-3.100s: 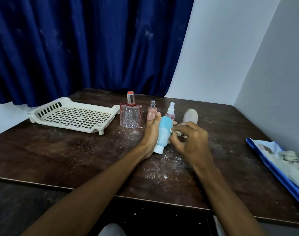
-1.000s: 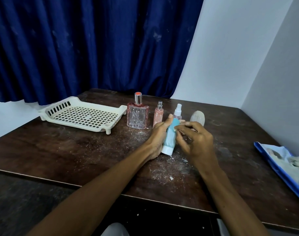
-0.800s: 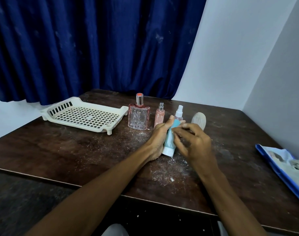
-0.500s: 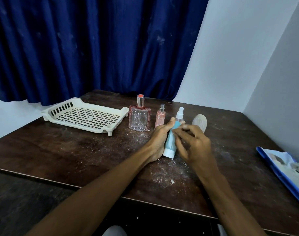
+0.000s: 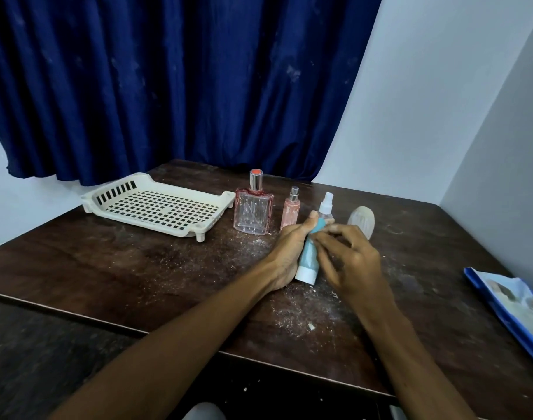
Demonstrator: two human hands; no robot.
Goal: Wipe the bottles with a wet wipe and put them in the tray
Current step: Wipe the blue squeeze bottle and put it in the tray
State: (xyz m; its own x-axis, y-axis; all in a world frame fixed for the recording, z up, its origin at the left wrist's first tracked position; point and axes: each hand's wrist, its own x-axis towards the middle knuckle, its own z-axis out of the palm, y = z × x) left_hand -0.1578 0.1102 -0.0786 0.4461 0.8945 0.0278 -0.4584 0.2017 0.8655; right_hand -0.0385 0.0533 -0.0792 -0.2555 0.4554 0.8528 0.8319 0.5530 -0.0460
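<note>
Sitting near the far left edge of a dusty dark table (image 5: 107, 268), a white slotted tray (image 5: 144, 221) has bare tabletop in front of it; beside it stand a square perfume bottle (image 5: 253, 212), a slim pink spray bottle (image 5: 290, 212) and a clear spray bottle (image 5: 325, 204). The left hand (image 5: 289, 250) wraps a tilted blue bottle (image 5: 309, 259), white cap toward the table; the right hand (image 5: 347, 262) curls its fingers against it, what they hold hidden. A blue packet (image 5: 513, 301) lies at the right edge
</note>
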